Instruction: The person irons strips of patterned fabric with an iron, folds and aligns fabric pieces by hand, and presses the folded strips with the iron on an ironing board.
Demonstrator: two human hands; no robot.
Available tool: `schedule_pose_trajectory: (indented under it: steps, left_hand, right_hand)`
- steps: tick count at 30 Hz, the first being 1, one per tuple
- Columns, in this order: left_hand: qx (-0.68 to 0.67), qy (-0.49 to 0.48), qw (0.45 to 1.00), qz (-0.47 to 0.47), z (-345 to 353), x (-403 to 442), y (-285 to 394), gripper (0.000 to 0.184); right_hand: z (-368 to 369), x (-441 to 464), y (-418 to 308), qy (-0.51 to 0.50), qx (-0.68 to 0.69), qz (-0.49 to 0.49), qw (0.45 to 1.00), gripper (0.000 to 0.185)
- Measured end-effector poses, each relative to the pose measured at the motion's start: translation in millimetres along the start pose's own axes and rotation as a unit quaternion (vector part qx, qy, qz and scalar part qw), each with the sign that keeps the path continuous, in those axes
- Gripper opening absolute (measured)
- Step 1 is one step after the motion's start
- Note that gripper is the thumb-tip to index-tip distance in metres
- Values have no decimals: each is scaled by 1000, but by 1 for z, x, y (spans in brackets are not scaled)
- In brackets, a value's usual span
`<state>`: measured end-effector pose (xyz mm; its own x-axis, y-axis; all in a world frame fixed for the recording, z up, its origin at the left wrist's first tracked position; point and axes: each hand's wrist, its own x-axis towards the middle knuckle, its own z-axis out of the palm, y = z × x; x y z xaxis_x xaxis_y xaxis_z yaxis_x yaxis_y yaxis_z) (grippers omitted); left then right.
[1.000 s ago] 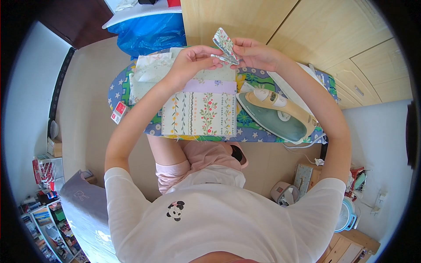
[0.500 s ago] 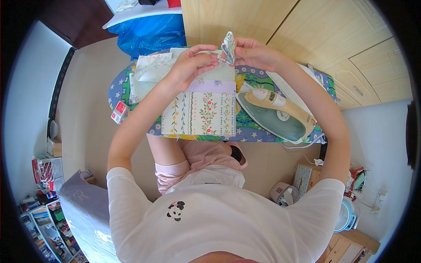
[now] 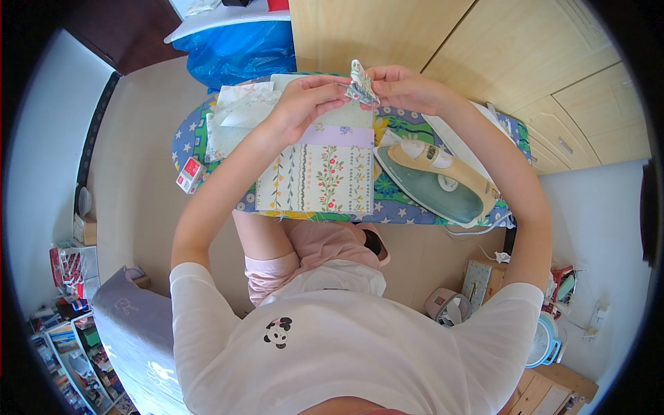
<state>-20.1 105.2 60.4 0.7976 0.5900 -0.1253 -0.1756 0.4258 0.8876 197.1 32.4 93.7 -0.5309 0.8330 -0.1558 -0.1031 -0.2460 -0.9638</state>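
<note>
A small folded floral fabric piece (image 3: 360,84) is held up over the far edge of the ironing board. My left hand (image 3: 312,99) pinches its left end between thumb and fingers. On its right side, my right hand (image 3: 400,88) grips it with thumb and forefinger. Beneath my hands lies a floral striped cloth (image 3: 325,176) with a lilac band (image 3: 337,135) across its top. A cream and green iron (image 3: 436,181) rests on its side to the right of the cloth. Pale fabric pieces (image 3: 238,114) lie at the board's left.
The patterned ironing board (image 3: 408,214) spans the front. A small red and white box (image 3: 190,175) sits at its left edge. Behind the board are a blue plastic bag (image 3: 238,55) and wooden cabinets (image 3: 373,31). A small bin (image 3: 448,306) stands on the floor at right.
The folded fabric piece has turned and moved slightly down between my hands. My left hand has shifted a little to the right. Iron and striped cloth have stayed in place.
</note>
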Motion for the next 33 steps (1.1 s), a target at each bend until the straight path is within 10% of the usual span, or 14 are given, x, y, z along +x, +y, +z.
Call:
schedule_pose_trajectory:
  steps: [14, 33]
  left_hand:
    - [116, -85, 986, 86, 6, -5, 2, 30]
    - [-20, -24, 999, -19, 3, -6, -4, 25]
  right_hand:
    - [-4, -3, 3, 1, 49, -15, 999, 28]
    - [-1, -9, 2, -54, 46, -35, 997, 27]
